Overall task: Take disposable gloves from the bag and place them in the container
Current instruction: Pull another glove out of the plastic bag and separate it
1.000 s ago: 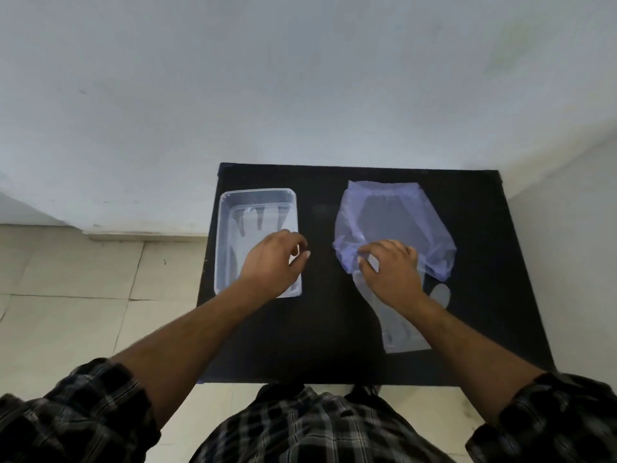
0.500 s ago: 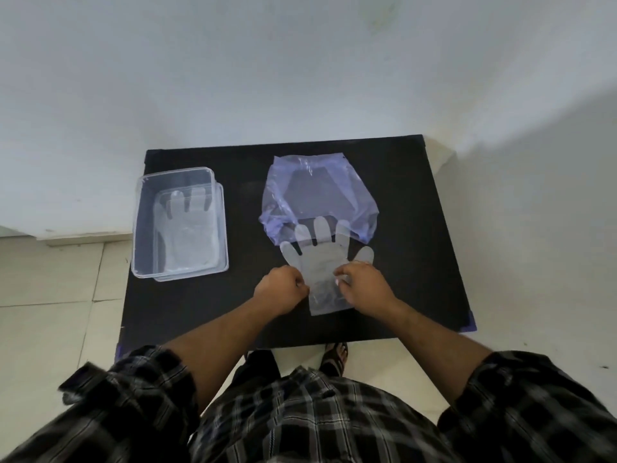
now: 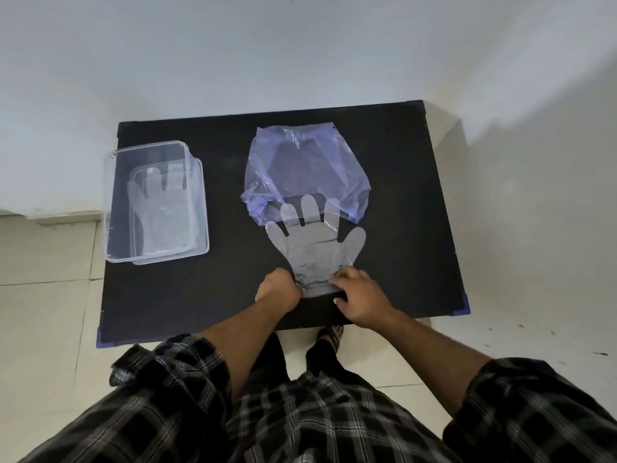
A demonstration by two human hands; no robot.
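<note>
Clear glove (image 3: 314, 252) flat on the black tabletop (image 3: 400, 195) near its front edge, fingertips lying over the mouth of the purple bag (image 3: 305, 172) behind it. Left hand (image 3: 278, 290) and right hand (image 3: 359, 295) both pinching the cuff, one at each side. Container (image 3: 155, 203) at the left edge, well apart, with another glove (image 3: 160, 215) inside.

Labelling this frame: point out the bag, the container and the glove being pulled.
bag (image 3: 302, 162): head view, middle of the purple film.
container (image 3: 110, 208): head view, left wall.
glove (image 3: 315, 252): head view, palm.
</note>
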